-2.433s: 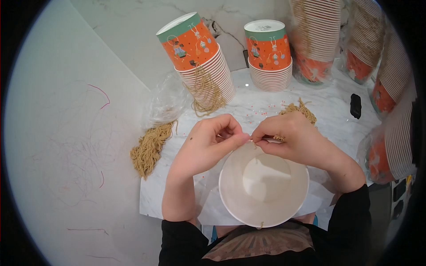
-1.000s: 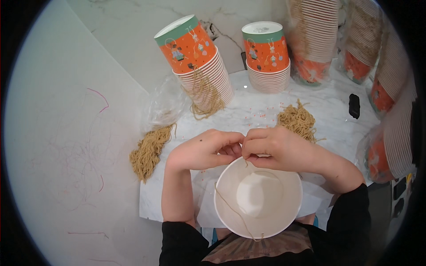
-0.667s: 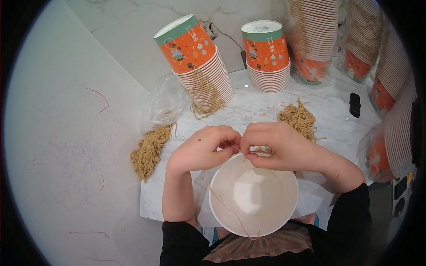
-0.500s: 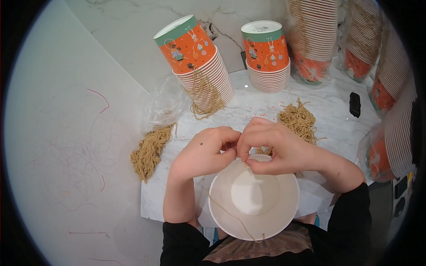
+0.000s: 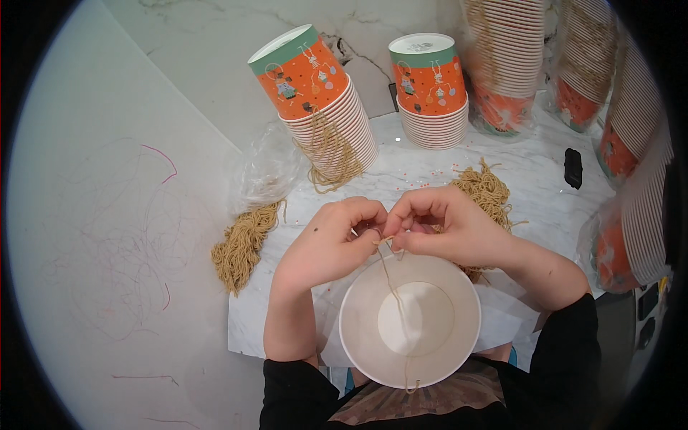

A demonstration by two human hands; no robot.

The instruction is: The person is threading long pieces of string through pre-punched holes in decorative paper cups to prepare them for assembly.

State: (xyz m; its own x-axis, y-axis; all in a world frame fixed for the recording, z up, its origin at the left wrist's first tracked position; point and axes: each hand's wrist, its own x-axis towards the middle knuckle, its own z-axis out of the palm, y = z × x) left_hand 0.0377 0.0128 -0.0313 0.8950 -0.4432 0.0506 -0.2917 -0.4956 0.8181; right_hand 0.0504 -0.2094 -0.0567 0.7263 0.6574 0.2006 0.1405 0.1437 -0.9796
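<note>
Smooth matt paper-like bucket [image 5: 358, 315], rough fibrous cord [image 5: 391, 283], glossy crinkled plastic bag [image 5: 265, 172], smooth marble-look tabletop [image 5: 537, 193]

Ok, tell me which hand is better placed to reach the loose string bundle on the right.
Probably the right hand: it partly overlaps that string bundle in view, while the left hand is farther off. Both pinch string near the tub, so the right may need freeing.

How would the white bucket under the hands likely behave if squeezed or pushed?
The bucket is probably light for its size: it looks hollow and thin-walled. Squeezed, it may give, though its round shape should stiffen it somewhat. Pushed, it may tug the string running from the left hand and right hand to its near side.
</note>
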